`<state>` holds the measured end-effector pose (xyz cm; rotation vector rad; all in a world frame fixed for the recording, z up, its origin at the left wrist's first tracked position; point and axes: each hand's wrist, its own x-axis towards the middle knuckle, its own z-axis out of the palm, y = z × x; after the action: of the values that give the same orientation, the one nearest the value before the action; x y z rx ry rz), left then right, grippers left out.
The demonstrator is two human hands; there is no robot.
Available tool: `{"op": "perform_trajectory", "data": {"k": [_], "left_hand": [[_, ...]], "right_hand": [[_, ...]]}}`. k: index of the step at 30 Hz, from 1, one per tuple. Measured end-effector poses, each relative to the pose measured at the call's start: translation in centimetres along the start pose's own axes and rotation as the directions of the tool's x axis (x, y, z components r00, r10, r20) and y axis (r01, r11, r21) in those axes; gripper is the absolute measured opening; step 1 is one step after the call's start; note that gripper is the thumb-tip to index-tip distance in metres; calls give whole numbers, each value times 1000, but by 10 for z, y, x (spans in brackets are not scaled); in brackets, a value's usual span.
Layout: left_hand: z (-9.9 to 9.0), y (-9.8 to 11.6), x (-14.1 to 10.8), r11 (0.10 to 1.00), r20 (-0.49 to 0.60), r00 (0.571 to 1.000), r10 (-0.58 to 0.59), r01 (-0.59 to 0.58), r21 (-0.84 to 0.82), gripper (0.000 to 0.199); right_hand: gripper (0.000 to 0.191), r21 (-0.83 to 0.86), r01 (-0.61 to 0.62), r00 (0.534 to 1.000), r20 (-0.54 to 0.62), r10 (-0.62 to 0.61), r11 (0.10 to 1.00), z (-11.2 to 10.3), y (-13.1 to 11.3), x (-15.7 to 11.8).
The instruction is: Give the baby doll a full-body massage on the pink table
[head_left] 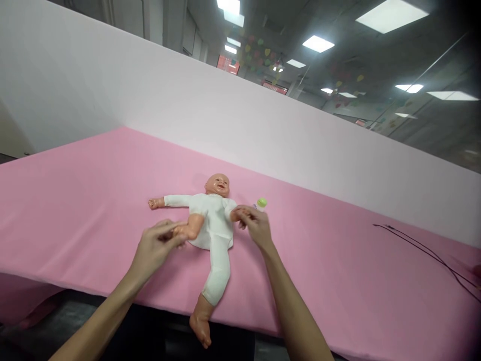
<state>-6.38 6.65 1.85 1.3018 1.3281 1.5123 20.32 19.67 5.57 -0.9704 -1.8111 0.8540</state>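
Note:
A baby doll (216, 220) with a white cloth body lies on its back, its head toward the wall. My left hand (156, 245) is closed around the foot of the doll's bent leg (194, 224), which is raised across its body. With bent fingers, my right hand (255, 223) grips the doll's hand on the other side and covers most of it. The doll's other arm (176, 200) stretches out to the left. Its straight leg (218, 271) points toward me, the foot (201, 321) hanging over the table's front edge.
A small item with a yellow-green top (262, 202) stands just behind my right hand, partly hidden. The pink-covered table (319, 281) meets a white partition (180, 100) at the back. Thin black cables (424, 250) lie at the right.

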Motion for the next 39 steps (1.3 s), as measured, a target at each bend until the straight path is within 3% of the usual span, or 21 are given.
{"op": "perform_trajectory", "data": {"k": [2, 3, 5, 7, 9, 10, 11, 13, 16, 18, 19, 22, 24, 26, 27, 29, 31, 33, 35, 37, 39], "left_hand": [[17, -3, 30, 994, 16, 999, -47, 48, -94, 29], [24, -6, 41, 988, 30, 997, -67, 70, -136, 32], [30, -9, 51, 978, 47, 995, -86, 93, -187, 36], [26, -8, 45, 980, 40, 996, -81, 87, -178, 35], [11, -7, 23, 990, 31, 998, -61, 64, -122, 32], [2, -7, 8, 995, 36, 998, -51, 54, -88, 29], [-8, -9, -9, 998, 49, 998, -44, 47, -49, 27], [-28, -19, -47, 997, 113, 992, -60, 65, -38, 26], [-48, -39, -95, 980, 220, 961, -170, 189, -69, 27], [-52, -45, -111, 974, 218, 957, -189, 210, -80, 27], [-51, -43, -114, 975, 205, 961, -187, 207, -82, 27], [-43, -19, -95, 983, 137, 977, -162, 171, -61, 28], [-32, 2, -68, 994, 58, 993, -99, 101, -33, 28], [-17, 15, -33, 999, -7, 1000, -27, 27, -17, 26], [-8, 17, -15, 1000, -19, 1000, -20, 20, -17, 25], [8, 12, 20, 996, -2, 999, -37, 36, -84, 27], [22, 1, 46, 986, 53, 997, -53, 61, -154, 28], [29, -7, 60, 980, 72, 995, -67, 79, -184, 29], [27, -6, 56, 980, 63, 996, -70, 80, -183, 29], [15, 1, 35, 985, 56, 997, -57, 66, -163, 28], [-3, 4, 0, 991, 55, 998, -42, 48, -122, 26]], "right_hand": [[31, -112, 96, 953, 296, -59, 989, 17, -14, -9], [32, -152, 140, 922, 381, -73, 978, 24, -16, -13], [34, -189, 179, 906, 413, -87, 965, 30, -14, -18], [30, -153, 117, 960, 269, -72, 981, 25, -4, -15], [30, -34, -15, 999, -37, 14, 999, 8, 10, -6], [33, 54, -79, 975, -205, 88, 995, -2, 19, 0], [35, 149, -128, 922, -347, 174, 980, -13, 29, 4], [37, 340, -190, 792, -501, 348, 921, -31, 51, 6], [32, 548, -257, 640, -521, 565, 796, -44, 83, -5], [30, 594, -280, 595, -510, 622, 754, -45, 95, -14], [29, 594, -270, 597, -514, 616, 758, -44, 95, -16], [32, 548, -170, 666, -549, 506, 819, -41, 76, -6], [37, 469, -111, 719, -571, 397, 876, -35, 50, 7], [40, 341, -102, 806, -522, 278, 935, -24, 24, 16], [41, 269, -114, 867, -442, 228, 956, -16, 13, 18], [40, 138, -140, 971, -175, 163, 980, 5, -1, 13], [38, 32, -130, 989, 81, 127, 991, 26, -5, 3], [39, -22, -100, 981, 166, 103, 995, 37, -2, -5], [39, -9, -101, 991, 82, 101, 995, 32, 2, -5], [40, 57, -141, 984, -97, 146, 988, 11, 8, 2], [44, 147, -182, 922, -319, 221, 972, -18, 19, 11]]}}
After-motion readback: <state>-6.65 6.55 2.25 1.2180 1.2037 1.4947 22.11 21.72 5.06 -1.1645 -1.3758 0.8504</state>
